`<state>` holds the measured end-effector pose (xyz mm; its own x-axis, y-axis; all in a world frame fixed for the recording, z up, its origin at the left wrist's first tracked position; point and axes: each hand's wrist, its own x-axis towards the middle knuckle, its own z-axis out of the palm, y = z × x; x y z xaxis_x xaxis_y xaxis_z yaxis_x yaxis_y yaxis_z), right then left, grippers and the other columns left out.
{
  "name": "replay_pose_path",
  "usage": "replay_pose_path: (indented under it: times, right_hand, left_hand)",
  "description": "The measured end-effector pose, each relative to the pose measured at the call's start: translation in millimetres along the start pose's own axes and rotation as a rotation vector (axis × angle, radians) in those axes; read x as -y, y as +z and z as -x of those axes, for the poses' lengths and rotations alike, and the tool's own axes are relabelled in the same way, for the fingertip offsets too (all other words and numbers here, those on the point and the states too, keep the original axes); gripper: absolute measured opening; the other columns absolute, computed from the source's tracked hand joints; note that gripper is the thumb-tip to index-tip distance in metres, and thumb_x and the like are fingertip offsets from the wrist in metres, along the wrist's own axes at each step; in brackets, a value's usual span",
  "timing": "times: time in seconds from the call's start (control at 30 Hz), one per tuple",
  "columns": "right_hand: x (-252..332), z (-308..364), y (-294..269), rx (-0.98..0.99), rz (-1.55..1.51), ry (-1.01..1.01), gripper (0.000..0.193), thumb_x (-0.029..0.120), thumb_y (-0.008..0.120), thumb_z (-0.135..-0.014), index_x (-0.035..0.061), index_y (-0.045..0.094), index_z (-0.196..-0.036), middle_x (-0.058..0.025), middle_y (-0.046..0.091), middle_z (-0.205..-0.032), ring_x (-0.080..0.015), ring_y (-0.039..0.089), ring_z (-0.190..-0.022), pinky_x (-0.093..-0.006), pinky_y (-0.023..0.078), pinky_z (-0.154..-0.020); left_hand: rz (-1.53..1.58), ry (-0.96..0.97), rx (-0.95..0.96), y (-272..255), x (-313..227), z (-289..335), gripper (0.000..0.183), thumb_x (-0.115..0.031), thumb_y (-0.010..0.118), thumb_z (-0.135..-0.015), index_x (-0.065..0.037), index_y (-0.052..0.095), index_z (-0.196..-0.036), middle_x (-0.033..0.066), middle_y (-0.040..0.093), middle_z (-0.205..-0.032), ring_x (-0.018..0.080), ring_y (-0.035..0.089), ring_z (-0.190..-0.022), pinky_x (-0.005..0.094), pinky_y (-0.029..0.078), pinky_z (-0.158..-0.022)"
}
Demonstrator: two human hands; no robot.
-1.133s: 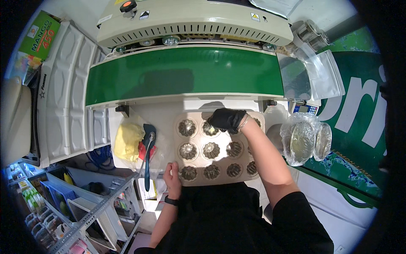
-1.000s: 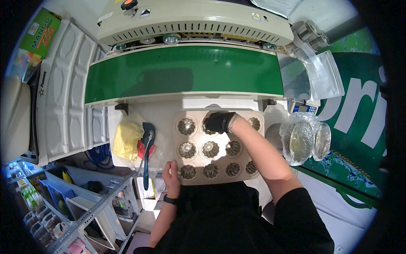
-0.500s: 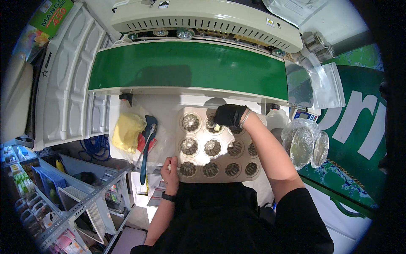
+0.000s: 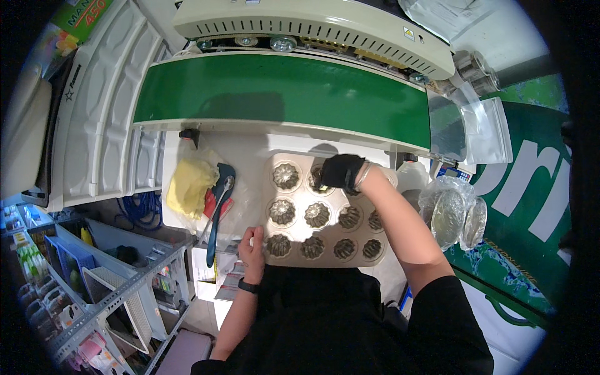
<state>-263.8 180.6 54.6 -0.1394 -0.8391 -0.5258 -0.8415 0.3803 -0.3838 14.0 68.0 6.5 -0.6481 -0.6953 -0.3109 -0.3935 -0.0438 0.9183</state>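
A beige baking pan (image 4: 328, 263) with rows of fluted metal cups lies in front of me. My left hand (image 4: 252, 252), bare, is closed at its near left corner, with fingers curled against the edge. My right hand (image 4: 342, 172), in a black glove, reaches into a cup in the far row. Its fingertips are pinched on a small pale yellow piece of butter (image 4: 322, 187), mostly hidden by the glove. Left of the pan sits a block of yellow butter (image 4: 190, 187) on plastic wrap. Beside it lie a dark blue spatula (image 4: 215, 234) and a metal spoon (image 4: 227, 184).
Beyond the pan stands a machine with a green belt (image 4: 281, 94) and a cream vented cover (image 4: 325, 34). Plastic-wrapped containers (image 4: 448, 215) lie to the right, near a green sign board (image 4: 525, 187). A grey metal shelf (image 4: 134, 287) holds goods at lower left.
The view has shifted slightly. My right hand stays at the same far-row cup, its fingers deeper over it, and less of the butter shows. My left hand keeps its place.
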Motion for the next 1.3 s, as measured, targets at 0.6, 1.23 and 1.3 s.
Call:
replay_pose_path:
  times: [0.6,1.23,1.3]
  right_hand:
    - [18.9,-21.4,-23.0,0.153,0.301,0.054,0.019,0.019,0.046,-0.068,0.0067,0.060,-0.069,-0.0132,0.058,-0.071,-0.0294,0.056,-0.066,-0.0351,0.044,-0.061]
    - [35.4,-23.1,-28.6,0.252,0.438,0.049,0.019,0.019,0.046,-0.069,0.0066,0.060,-0.071,-0.0133,0.058,-0.071,-0.0298,0.056,-0.066,-0.0353,0.044,-0.061]
    - [37.1,-22.3,-28.1,0.256,0.446,0.046,0.019,0.018,0.046,-0.069,0.0065,0.060,-0.071,-0.0133,0.058,-0.071,-0.0299,0.056,-0.066,-0.0353,0.044,-0.061]
  left_hand:
    - [-0.031,0.051,-0.024,2.2,-11.4,1.1,0.030,-0.023,0.048,-0.082,0.002,0.045,-0.066,0.0080,0.041,-0.054,0.0088,0.036,-0.055,0.0246,0.035,-0.053]
    - [-0.022,0.019,-0.037,1.8,-14.0,0.2,0.029,-0.022,0.050,-0.080,0.002,0.045,-0.066,0.0087,0.044,-0.054,0.0093,0.038,-0.054,0.0247,0.035,-0.052]
    - [-0.017,0.032,-0.038,1.6,-11.0,0.1,0.028,-0.022,0.050,-0.080,0.002,0.045,-0.066,0.0087,0.044,-0.054,0.0093,0.038,-0.054,0.0247,0.035,-0.052]
